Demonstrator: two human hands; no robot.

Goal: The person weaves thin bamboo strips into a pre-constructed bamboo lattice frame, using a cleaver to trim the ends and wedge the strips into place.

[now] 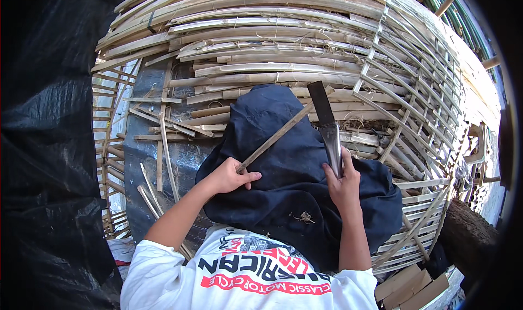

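Observation:
My left hand is closed round the lower end of a thin bamboo strip, which slants up and to the right. The strip's far end comes close to the blade of a knife; whether the two touch I cannot tell. My right hand grips the knife by its smooth, dark grey handle. The blade is broad, dark and square-ended, pointing away from me. Beneath both hands a dark blue cloth drapes over my lap, with a small clump of shavings on it.
Split bamboo lengths lie stacked across the far side. A bamboo lattice stands at the right, near a dark log. Loose strips lie to the left, beside a black plastic sheet. Cardboard pieces sit at the lower right.

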